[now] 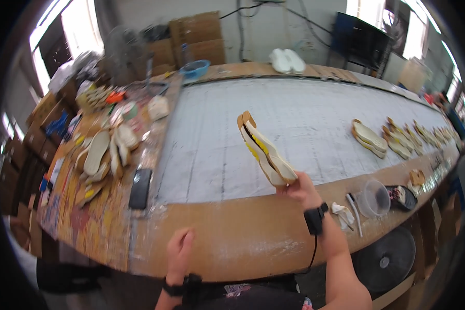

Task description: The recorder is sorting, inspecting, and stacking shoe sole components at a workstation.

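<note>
There's the big white-topped table (206, 134) ahead of you, and above it the pair of soles (278, 163), up off the surface, tilted toward the far left. This looks like a lift-and-hold step; moving on calls for control of both pieces together. Your right hand (300, 190), forearm extended, grips their near end tightly. Your left hand (180, 250) hangs near the table's edge, thumb up; how closed, I can't tell.

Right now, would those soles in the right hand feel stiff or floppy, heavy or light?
The soles probably feel fairly stiff: gripped at one end, they don't visibly droop. They're likely light, since the right hand alone holds both.
</note>
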Tool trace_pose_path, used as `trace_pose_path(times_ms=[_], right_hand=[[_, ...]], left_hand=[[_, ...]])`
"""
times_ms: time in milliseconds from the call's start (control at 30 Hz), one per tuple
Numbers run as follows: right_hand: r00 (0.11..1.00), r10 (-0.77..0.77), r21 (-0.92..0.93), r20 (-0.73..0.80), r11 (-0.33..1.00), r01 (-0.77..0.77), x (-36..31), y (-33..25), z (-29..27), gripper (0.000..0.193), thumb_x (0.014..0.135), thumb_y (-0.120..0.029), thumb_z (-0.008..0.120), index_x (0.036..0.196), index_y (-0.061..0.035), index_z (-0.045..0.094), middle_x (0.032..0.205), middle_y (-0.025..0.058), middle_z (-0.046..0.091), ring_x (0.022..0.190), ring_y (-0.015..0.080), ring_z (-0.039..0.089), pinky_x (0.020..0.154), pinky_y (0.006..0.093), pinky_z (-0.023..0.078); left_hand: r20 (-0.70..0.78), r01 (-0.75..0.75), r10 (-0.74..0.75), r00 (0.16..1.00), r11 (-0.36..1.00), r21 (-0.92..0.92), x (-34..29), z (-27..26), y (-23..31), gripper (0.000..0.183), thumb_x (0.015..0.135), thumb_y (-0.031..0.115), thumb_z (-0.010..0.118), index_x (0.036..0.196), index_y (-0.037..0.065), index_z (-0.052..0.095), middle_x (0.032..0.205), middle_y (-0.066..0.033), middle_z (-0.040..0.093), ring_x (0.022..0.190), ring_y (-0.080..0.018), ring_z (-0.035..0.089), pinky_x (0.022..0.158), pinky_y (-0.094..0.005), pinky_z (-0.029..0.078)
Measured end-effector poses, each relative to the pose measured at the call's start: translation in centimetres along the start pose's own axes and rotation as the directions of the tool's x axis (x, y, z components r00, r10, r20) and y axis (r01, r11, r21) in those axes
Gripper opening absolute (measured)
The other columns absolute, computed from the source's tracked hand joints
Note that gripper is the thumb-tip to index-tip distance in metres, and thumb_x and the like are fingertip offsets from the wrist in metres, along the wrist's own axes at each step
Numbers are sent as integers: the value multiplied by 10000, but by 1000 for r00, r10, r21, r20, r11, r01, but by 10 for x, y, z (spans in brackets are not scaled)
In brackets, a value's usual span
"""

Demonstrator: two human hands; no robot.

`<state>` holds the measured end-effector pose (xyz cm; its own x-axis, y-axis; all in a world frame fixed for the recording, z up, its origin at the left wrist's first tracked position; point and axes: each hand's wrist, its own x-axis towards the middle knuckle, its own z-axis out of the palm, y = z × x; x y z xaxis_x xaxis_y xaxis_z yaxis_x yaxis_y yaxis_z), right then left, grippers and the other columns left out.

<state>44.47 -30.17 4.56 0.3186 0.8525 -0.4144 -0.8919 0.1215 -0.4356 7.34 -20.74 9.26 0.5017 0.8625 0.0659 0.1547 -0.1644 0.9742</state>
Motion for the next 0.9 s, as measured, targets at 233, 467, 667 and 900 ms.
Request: trace_pose_path(times_ms=[233,467,667,900], right_hand=[[931,233,-119,282,971,-207,-80,99,45,433,819,-220,493,1224,-85,414,1166,88,492,919,221,503,674,353,408],[919,286,-201,272,951,-236,-104,132,52,537,810,-202,544,1290,-86,335,1209,82,466,1047,220,481,794,403,425],[913,292,-203,284,949,-240,-110,146,50,591,803,-191,560,1315,-64,293,1233,91,448,1109,227,455,900,428,387],[959,164,-204,229,972,-117,-113,151,67,573,808,-184,567,1295,-25,311,1238,98,442,1117,206,452,947,356,355]], left_hand=[[-114,-250,226,967,925,-285,45,35,58,366,867,99,509,1201,-42,458,1102,-104,561,1005,-153,532,818,-263,435],[-132,-309,281,951,897,-317,28,15,49,377,839,18,489,1198,-86,434,1108,-147,547,1003,-162,532,851,-264,432],[-176,-328,302,937,934,-142,14,14,59,421,796,51,572,1181,-76,461,1048,-135,590,945,-166,571,789,-251,460],[-222,-207,158,962,955,-214,26,25,47,464,800,80,595,1203,-80,432,1087,-140,567,978,-184,560,801,-264,453]])
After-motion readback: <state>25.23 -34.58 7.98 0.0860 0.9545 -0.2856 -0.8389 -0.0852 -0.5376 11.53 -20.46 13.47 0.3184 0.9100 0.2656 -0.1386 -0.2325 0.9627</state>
